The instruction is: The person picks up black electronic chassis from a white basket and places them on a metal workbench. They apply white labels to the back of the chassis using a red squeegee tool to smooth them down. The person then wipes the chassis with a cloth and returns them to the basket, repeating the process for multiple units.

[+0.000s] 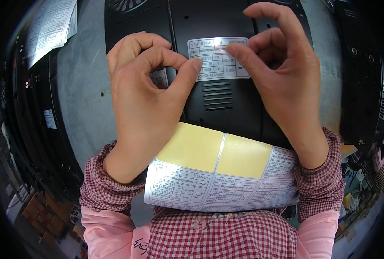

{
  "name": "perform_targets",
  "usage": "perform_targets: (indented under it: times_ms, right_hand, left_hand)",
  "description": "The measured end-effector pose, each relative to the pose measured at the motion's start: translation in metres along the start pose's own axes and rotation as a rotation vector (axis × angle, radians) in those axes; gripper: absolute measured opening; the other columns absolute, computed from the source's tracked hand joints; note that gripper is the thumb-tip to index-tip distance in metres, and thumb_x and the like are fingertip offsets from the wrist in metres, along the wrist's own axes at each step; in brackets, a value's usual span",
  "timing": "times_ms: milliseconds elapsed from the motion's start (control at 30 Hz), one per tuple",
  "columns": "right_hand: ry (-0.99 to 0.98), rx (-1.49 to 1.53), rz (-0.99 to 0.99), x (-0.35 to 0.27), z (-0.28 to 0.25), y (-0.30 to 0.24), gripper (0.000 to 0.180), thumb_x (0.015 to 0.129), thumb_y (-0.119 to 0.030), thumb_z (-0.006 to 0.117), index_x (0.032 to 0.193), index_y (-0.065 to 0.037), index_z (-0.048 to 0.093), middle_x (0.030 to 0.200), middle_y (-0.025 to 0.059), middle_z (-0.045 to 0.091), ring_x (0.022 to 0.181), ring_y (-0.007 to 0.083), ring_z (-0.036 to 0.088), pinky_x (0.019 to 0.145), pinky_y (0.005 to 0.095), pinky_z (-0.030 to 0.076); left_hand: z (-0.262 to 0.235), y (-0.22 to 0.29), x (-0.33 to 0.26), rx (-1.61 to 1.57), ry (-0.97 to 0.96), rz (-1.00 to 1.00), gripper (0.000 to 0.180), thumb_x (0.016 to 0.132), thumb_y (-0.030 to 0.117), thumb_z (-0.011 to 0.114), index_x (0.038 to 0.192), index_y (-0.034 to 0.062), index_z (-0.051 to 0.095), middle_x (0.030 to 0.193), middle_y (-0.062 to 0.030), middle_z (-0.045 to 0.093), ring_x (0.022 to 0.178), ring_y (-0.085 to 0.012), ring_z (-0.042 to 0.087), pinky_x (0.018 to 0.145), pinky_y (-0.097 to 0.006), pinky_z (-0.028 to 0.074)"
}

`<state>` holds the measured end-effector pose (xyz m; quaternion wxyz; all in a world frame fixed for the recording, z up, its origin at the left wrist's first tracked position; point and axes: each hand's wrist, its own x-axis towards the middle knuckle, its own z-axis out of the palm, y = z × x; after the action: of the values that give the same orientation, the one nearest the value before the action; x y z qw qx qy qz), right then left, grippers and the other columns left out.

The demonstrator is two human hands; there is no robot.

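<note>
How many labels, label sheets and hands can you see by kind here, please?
Silver label being pressed onto the black housing: 1
Label sheets: 2, the one under the wrists with two yellow gaps and the one at upper left
Hands: 2, left hand and right hand
Total: 5

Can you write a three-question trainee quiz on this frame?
1. True or false: the silver label lies on the black housing.
2. Which hand's fingertip presses the label's left edge? A) left hand B) right hand C) neither
3. Fill in: on the label sheet by the person's chest, two spots show bare ______ backing where labels are gone.

Key: 1 true; 2 A; 3 yellow.
</note>
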<state>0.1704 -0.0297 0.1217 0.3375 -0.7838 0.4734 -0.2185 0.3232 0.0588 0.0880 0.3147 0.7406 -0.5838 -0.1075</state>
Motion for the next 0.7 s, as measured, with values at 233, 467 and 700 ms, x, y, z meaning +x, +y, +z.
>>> perform_targets:
  times_ms: [233,467,700]
  right_hand:
    - [0.1,-0.211,-0.084,-0.002,0.005,-0.002,0.05,0.08,-0.002,0.077,0.123,-0.005,0.052,0.074,0.0063,0.062,0.059,0.0098,0.058,0.053,0.0229,0.045]
    - [0.057,-0.138,-0.257,-0.009,-0.018,0.043,0.035,0.081,-0.009,0.079,0.113,-0.007,0.063,0.074,-0.0006,0.061,0.062,0.0048,0.055,0.056,0.0189,0.043]
    - [-0.612,-0.269,-0.036,-0.063,-0.095,0.021,0.028,0.081,-0.024,0.076,0.094,-0.002,0.066,0.073,0.0115,0.064,0.068,0.0252,0.061,0.062,0.0361,0.048]
  left_hand:
    - [0.0,-0.003,-0.001,0.095,-0.004,0.097,0.037,0.078,0.014,0.081,0.112,0.0055,0.066,0.113,-0.0077,0.061,0.116,-0.0263,0.05,0.101,-0.04,0.035]
    - [0.0,0.012,-0.001,0.338,-0.378,0.42,0.054,0.093,0.034,0.062,0.144,0.0218,0.05,0.156,0.0019,0.04,0.15,-0.0337,0.019,0.115,-0.063,0.009]
    - [0.006,0.013,-0.006,0.188,-0.427,0.486,0.05,0.096,0.025,0.057,0.145,0.0195,0.049,0.154,-0.0004,0.043,0.147,-0.027,0.028,0.119,-0.055,0.014]
